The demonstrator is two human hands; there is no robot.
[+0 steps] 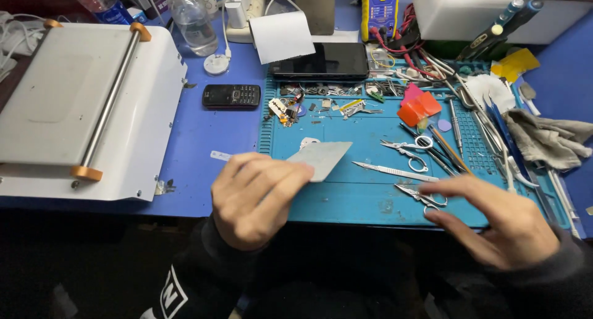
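Left hand point(256, 198) at the work mat's point(346, 201) near-left corner, fingers pinching a thin grey plate point(324, 158). Right hand point(497, 223) — fingers spread, empty — reaches over small scissors point(420, 197) at the near edge. Scalpel point(395, 171) just beyond; smartphone point(321, 61) on the far edge.

Left hand point(256, 198) pinches with curled fingers; right hand point(500, 223) reaches, fingers spread.

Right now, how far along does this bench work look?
Already laid out: a scalpel and other tools on the blue mat, with a dark smartphone lying at its far edge. In hand: the left hand holds a thin grey card; the right hand reaches small pliers. The smartphone lies untouched.
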